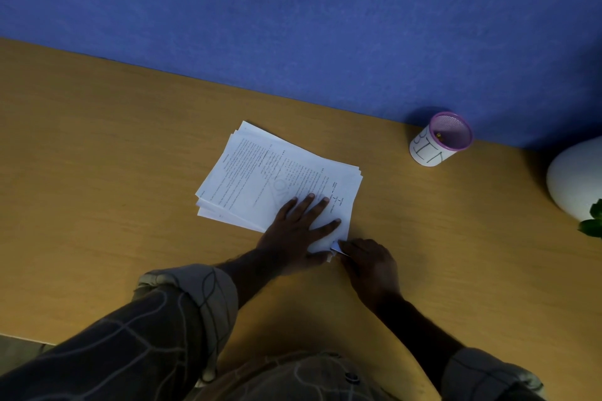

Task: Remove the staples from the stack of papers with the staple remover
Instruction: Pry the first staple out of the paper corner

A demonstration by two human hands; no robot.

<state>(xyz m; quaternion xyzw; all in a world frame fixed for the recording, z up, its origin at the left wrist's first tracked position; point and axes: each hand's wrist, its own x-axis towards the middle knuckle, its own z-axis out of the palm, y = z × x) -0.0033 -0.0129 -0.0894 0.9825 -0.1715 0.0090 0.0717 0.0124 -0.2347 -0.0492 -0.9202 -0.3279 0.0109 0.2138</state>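
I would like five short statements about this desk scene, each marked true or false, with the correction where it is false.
1. The left hand lies flat, fingers spread, on the stack of papers. True.
2. The right hand is at the far corner of the stack, beside the blue wall. False: it is at the near right corner, where a small piece of paper is bent up.
3. The mesh cup with a purple rim stands on top of the papers. False: it stands on the wooden desk, apart from them, to the right.
4. The sheets in the stack are slightly fanned, not squared. True.
5. The staple remover lies in plain sight on the desk. False: none is clearly visible.
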